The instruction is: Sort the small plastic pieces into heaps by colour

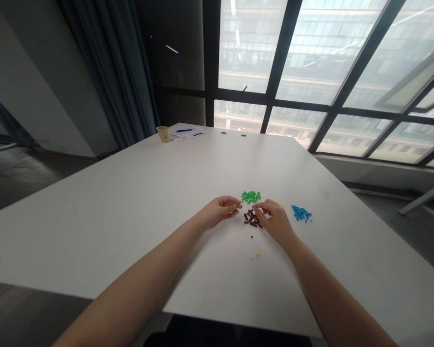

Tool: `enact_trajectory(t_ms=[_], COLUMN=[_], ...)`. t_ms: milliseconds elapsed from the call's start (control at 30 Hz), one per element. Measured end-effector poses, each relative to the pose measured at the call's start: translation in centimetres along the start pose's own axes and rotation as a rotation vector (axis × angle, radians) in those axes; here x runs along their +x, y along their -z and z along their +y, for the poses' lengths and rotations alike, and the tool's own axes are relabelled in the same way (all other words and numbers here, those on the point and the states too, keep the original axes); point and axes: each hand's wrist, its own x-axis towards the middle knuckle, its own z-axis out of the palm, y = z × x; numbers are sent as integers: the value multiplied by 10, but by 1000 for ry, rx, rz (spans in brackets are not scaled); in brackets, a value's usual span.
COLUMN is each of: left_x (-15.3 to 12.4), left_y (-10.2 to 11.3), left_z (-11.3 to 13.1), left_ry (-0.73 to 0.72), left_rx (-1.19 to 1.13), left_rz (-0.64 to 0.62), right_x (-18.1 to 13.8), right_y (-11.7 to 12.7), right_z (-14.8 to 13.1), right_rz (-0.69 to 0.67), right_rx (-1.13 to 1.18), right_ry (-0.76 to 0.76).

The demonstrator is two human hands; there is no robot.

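Observation:
Between the thumb and fingers of my left hand [222, 211] is a small green piece [239, 206], too small to name more exactly. My right hand [275, 219] reaches in from the other side, thumb and index finger pinched above the dark brown pieces [251, 218]; whatever is between those fingertips cannot be made out. Just beyond both hands lies a pile of small green pieces [251, 196]. Blue pieces [301, 213] are heaped to the right of my right hand, which partly covers some pale yellow pieces [277, 203].
Nearer to me on the white table [130, 212] lie a tiny dark bit [252, 236] and several yellow bits [257, 254]. At the far left edge stand a paper cup [163, 134] and sheets of paper [181, 135] with a blue pen [184, 130] on them.

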Motion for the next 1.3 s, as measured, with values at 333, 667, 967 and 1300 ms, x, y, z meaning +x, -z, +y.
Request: enact_trajectory(t_ms=[333, 667, 967, 1300], left_x=[-2, -14, -14, -14], left_y=[-17, -23, -22, -20], left_z=[-8, 0, 0, 3], left_ry=[-393, -605, -645, -604], left_rx=[495, 874, 833, 896], left_rz=[96, 176, 97, 129], right_x=[-4, -5, -5, -4], right_y=[3, 4, 3, 5], right_z=[-20, -24, -23, -23], right_rz=[33, 32, 57, 62], right_rx=[64, 113, 129, 62], right_ry=[120, 192, 211, 200])
